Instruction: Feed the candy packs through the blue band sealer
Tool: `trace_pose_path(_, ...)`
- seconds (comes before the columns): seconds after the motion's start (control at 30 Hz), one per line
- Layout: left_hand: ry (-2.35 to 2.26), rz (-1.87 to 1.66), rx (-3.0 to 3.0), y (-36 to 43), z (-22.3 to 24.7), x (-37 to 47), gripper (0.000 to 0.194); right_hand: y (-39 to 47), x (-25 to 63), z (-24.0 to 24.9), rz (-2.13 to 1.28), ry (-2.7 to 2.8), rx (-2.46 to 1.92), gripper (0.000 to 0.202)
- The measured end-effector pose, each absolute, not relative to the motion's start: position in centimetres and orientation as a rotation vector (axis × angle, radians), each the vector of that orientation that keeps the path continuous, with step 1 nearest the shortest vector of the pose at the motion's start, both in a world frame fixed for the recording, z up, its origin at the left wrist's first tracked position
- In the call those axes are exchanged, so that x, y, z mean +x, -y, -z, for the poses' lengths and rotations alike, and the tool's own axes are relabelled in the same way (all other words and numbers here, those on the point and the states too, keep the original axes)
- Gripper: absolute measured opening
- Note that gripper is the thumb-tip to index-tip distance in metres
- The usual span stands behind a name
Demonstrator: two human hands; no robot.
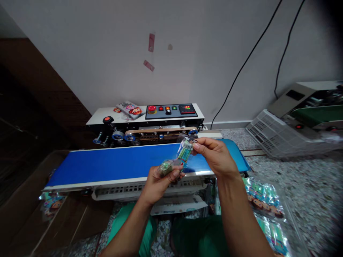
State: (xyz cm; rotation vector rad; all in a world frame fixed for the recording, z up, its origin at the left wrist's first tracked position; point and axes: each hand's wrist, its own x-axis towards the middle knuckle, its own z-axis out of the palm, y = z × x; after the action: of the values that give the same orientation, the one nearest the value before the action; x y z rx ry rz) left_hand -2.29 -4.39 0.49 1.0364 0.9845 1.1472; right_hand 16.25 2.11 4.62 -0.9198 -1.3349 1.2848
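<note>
Left hand (160,182) clasps wrapping (164,167), right hand (218,155) pinches packet (184,151) upper edge above blue belt (112,160).

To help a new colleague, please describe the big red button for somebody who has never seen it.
Before the pale wall stands a white-topped machine with a long blue belt; behind the belt, on top, is a dark control panel. The big red button is at this panel's left end. It is round, with yellow around its base, unlike the smaller square buttons to its right.

Clear barcoded packet (184,151), green contents inside, leans toward one o'clock; greenish clear plastic (166,166) bunches at its eight o'clock.
</note>
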Motion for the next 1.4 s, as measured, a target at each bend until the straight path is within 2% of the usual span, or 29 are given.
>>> trace_pose_path(0.4, -0.965, -1.167, 0.948, 4.5, -0.3, -2.2, 0.025, -1.7, 16.4, -5.1, -1.368, 1.271, -0.872, 0.020)
trace_pose_path(0.73, -0.978, -1.140, 1.111, 4.7, -0.6, -2.3, 0.020, -1.7, 15.0, -5.2, -1.259, 1.259, -0.960, 0.017)
trace_pose_path(1.0, -0.977, -1.133, 1.064, 4.9, -0.5, -1.9, 0.021, -1.4, 15.6, -5.6, -1.393, 1.331, -0.848, 0.021)
trace_pose_path(1.1, -1.037, -1.321, 0.998, 4.8, -0.8, -2.5, 0.023, -1.5, 16.0, -5.5, -1.371, 1.309, -0.788, 0.029)
trace_pose_path(1.2, -1.185, -1.726, 0.939, 4.8, -1.8, -6.3, 0.024, -1.9, 16.6, -5.0, -1.280, 1.274, -0.838, 0.029)
trace_pose_path(1.33, -1.634, -2.139, 0.928, 6.0, -2.8, -17.2, 0.030, -2.3, 16.8, -4.6, -1.216, 1.227, -0.921, 0.022)
trace_pose_path(1.4, -1.886, -2.201, 0.882, 7.4, -2.5, -23.5, 0.034, -2.4, 16.6, -4.5, -1.221, 1.196, -0.910, 0.020)
